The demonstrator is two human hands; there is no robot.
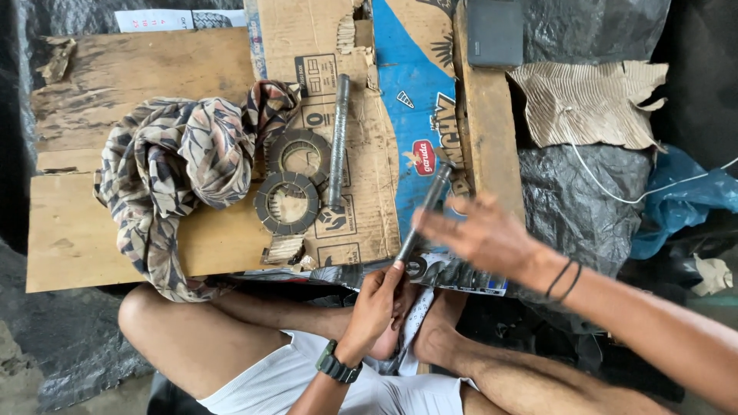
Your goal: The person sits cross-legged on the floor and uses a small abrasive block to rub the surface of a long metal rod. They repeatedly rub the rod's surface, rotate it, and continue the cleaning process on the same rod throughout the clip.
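Observation:
My left hand [379,303], with a dark watch on its wrist, grips the lower end of a long grey metal rod [427,206] that slants up and to the right over the cardboard. My right hand [480,234] is blurred, fingers spread, right beside the rod's middle; whether it touches the rod is unclear. Two black bands circle that wrist. I sit cross-legged in white shorts, my bare knees below the boards.
A second threaded rod [338,138] lies upright on the flattened cardboard [361,92] beside two round friction discs [287,203]. A patterned cloth [181,165] is heaped on a plywood board [77,223]. Black plastic sheeting, a blue bag [684,196] and torn cardboard lie to the right.

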